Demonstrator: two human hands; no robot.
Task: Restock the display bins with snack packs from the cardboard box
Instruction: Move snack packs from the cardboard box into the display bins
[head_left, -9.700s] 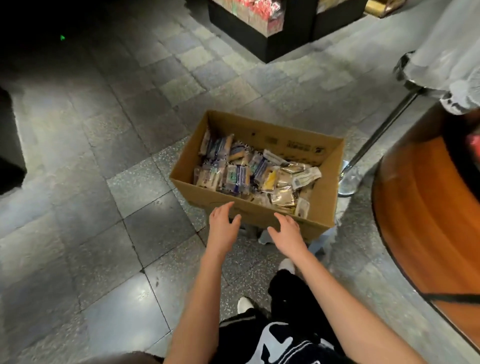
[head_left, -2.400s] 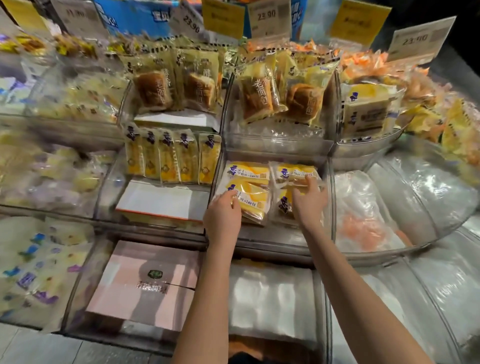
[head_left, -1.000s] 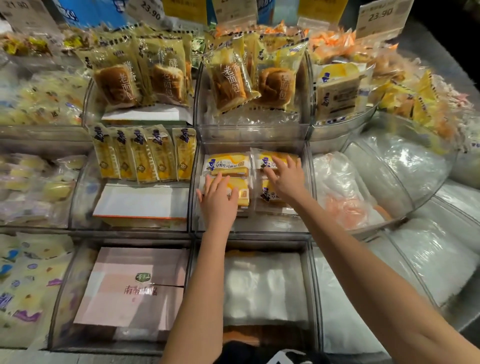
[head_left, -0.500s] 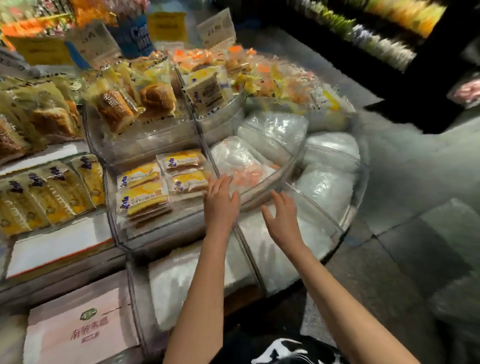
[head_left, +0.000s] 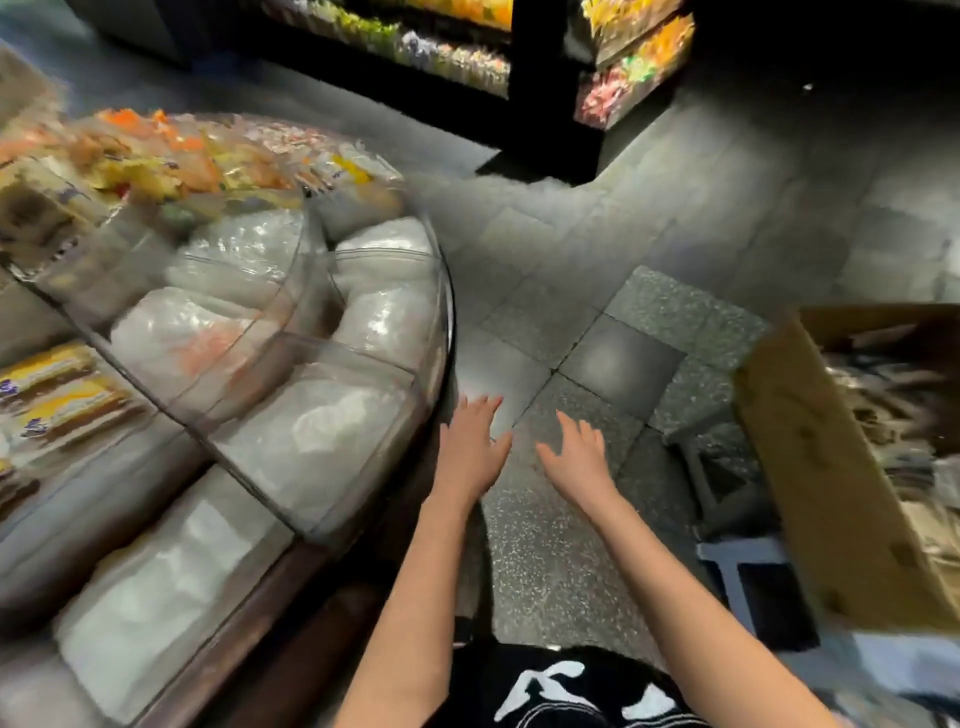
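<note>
The view is blurred by motion. The cardboard box (head_left: 810, 467) stands at the right edge, open, with snack packs (head_left: 904, 400) dimly visible inside. The clear display bins (head_left: 363, 364) curve along the left; yellow snack packs (head_left: 57, 384) lie in one bin at the far left. My left hand (head_left: 470, 447) and my right hand (head_left: 576, 457) hover side by side over the floor between the bins and the box. Both have spread fingers and hold nothing.
Grey tiled floor (head_left: 597, 291) lies between the display and the box. A small stool (head_left: 727, 478) stands under the box's near corner. Dark shelving (head_left: 545, 78) with colourful packs stands at the back. White filler bags (head_left: 306, 431) fill the nearest bins.
My view has swung right, away from the bins toward the box. Both hands left the bin of yellow packs and now hang empty over the floor.
</note>
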